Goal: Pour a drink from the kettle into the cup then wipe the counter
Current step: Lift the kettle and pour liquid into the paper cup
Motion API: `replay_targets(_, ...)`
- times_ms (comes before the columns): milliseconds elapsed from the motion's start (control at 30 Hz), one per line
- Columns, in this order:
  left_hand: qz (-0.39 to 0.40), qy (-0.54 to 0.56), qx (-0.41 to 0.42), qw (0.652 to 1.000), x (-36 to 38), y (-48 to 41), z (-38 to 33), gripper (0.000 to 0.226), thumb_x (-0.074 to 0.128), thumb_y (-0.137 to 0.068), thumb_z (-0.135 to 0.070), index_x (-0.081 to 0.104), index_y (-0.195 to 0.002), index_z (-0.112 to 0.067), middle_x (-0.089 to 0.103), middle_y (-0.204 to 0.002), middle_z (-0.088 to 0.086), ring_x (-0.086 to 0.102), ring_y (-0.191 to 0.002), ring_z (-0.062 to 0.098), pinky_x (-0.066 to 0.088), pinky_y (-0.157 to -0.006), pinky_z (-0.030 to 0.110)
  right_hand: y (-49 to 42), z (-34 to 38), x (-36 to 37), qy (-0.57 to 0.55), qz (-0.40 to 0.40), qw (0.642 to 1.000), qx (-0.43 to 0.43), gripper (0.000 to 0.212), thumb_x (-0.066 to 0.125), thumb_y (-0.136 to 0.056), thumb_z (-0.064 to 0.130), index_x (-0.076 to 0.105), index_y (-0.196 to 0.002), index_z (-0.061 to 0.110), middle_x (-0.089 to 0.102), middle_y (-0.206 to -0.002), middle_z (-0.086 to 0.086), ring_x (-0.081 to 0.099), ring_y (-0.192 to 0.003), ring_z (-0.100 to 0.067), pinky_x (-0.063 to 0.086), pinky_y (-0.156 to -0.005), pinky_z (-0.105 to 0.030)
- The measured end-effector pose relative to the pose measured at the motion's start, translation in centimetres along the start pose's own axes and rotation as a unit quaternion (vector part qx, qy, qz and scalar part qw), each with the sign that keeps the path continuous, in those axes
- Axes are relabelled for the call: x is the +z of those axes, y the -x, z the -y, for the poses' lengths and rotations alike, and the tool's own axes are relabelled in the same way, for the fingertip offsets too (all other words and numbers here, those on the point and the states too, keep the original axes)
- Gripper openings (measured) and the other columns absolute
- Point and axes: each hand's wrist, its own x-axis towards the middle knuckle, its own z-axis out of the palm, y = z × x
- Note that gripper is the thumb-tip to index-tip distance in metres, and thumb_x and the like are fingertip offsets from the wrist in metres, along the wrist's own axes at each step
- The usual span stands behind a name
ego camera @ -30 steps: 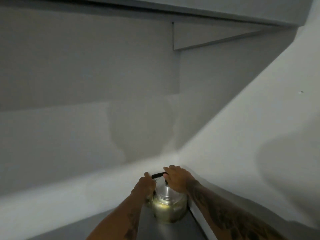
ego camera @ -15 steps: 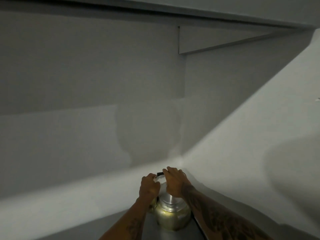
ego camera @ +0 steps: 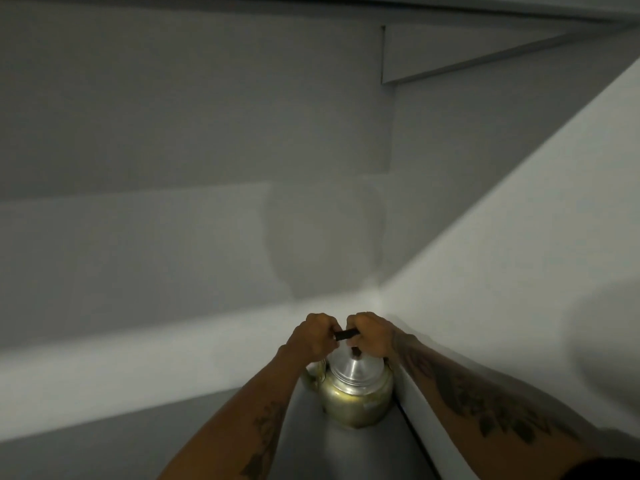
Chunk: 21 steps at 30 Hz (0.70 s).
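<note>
A round metal kettle (ego camera: 353, 393) with a silver lid stands on the grey counter (ego camera: 304, 441) in the corner, low in the head view. Its black handle (ego camera: 346, 333) arches over the lid. My left hand (ego camera: 313, 337) is closed on the handle's left end and my right hand (ego camera: 372, 336) on its right end. The spout points left, partly behind my left forearm. No cup and no cloth are in view.
Plain grey walls meet in a corner just behind the kettle. A white ledge (ego camera: 422, 420) runs along the right side, touching the kettle's flank. A wall cabinet or shelf (ego camera: 450, 53) hangs high above. The light is dim.
Both hands have drawn closer together on the kettle's handle, and my view has tilted slightly. The kettle stays in its place in the corner.
</note>
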Motion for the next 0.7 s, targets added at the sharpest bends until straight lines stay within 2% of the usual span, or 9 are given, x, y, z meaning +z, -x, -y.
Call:
replay_targets(100,-0.014,-0.007,0.016,1.000,-2.1,1.3,0.2,0.026,0.068,-0.081,-0.011,0.071,-0.106,-0.015,0.068,-0.106,0.008,0.062,-0.099,0.024,0.052,-0.087,0.035,0.6,1.3,-0.6,-0.036,-0.015,0.999,-0.021,0.006,0.060,-0.085,0.016,0.055,-0.082,0.017,0.058,-0.084,-0.002,0.058,-0.080,-0.020,0.042,-0.064,-0.024)
replay_targets(200,-0.026,-0.012,0.029,0.999,-4.7,3.9,0.3,0.025,0.069,-0.079,-0.014,0.071,-0.104,-0.015,0.070,-0.102,0.008,0.062,-0.097,0.023,0.052,-0.087,0.037,1.6,3.6,-1.4,-0.050,-0.043,0.997,-0.045,0.010,0.063,-0.081,0.019,0.056,-0.076,0.023,0.059,-0.077,0.001,0.057,-0.075,-0.019,0.043,-0.064,-0.026)
replay_targets(300,-0.032,-0.003,0.032,0.999,-7.4,7.5,0.6,0.027,0.073,-0.079,-0.021,0.071,-0.104,-0.013,0.067,-0.091,0.005,0.060,-0.089,0.020,0.050,-0.084,0.033,3.2,6.6,-2.1,-0.050,-0.056,0.994,-0.085,0.011,0.066,-0.080,0.023,0.058,-0.074,0.028,0.058,-0.069,0.008,0.055,-0.067,-0.014,0.042,-0.064,-0.027)
replay_targets(367,-0.035,0.002,0.040,0.999,-9.0,10.0,1.1,0.028,0.074,-0.079,-0.022,0.071,-0.105,-0.011,0.062,-0.084,0.002,0.058,-0.082,0.018,0.047,-0.079,0.031,4.2,8.8,-2.1,-0.064,-0.059,0.990,-0.114,0.010,0.069,-0.082,0.021,0.062,-0.075,0.026,0.057,-0.065,0.010,0.053,-0.063,-0.008,0.040,-0.061,-0.024)
replay_targets(433,-0.039,0.016,0.037,0.998,-10.2,12.7,2.0,0.029,0.074,-0.079,-0.022,0.071,-0.106,-0.012,0.064,-0.083,0.002,0.058,-0.081,0.017,0.048,-0.079,0.031,5.1,10.9,-1.7,-0.088,-0.057,0.986,-0.130,0.004,0.070,-0.083,0.019,0.068,-0.080,0.019,0.060,-0.067,0.004,0.053,-0.063,-0.008,0.040,-0.060,-0.021)
replay_targets(567,-0.054,0.094,0.001,0.994,-11.5,18.8,5.2,0.034,0.076,-0.079,-0.023,0.069,-0.111,-0.016,0.071,-0.096,0.004,0.066,-0.089,0.018,0.053,-0.086,0.030,6.8,14.7,-0.5,-0.112,-0.038,0.981,-0.157,0.014,0.072,-0.083,0.019,0.074,-0.096,0.015,0.070,-0.085,-0.007,0.061,-0.078,-0.020,0.046,-0.069,-0.027)
replay_targets(700,-0.082,0.114,-0.048,0.989,-11.7,26.3,10.0,0.060,0.078,-0.073,-0.040,0.057,-0.128,-0.029,0.061,-0.127,-0.002,0.061,-0.107,0.014,0.054,-0.089,0.032,8.0,17.6,1.1,-0.112,-0.011,0.978,-0.177,0.024,0.073,-0.082,0.019,0.072,-0.106,0.019,0.072,-0.099,-0.009,0.065,-0.091,-0.025,0.052,-0.085,-0.038)
